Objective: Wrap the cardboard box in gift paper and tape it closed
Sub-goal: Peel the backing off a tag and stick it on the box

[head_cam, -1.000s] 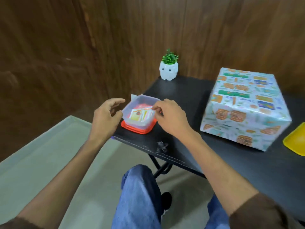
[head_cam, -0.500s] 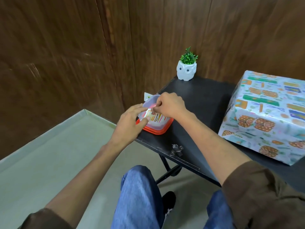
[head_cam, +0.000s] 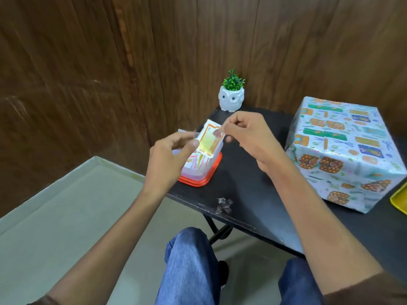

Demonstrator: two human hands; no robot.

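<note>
head view: the box (head_cam: 343, 150) sits fully wrapped on the table (head_cam: 253, 186), right of both hands. the card (head_cam: 210, 139), in the tub (head_cam: 199, 176) a second ago, is now up just above it. the left hand (head_cam: 169, 164) pinches its lower edge and the right hand (head_cam: 251, 137) pinches its upper corner. wrapping looks done, so this is likely a label step.

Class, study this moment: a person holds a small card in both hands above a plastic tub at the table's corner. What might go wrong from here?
1. The card is pinched at opposite ends by the left hand and right hand; pulling unevenly might bend or tear it.
2. The tub sits near the table corner, close to the left hand; a nudge might tip it off.
3. The crumpled scrap lies at the front edge; a forearm might sweep it off.
</note>
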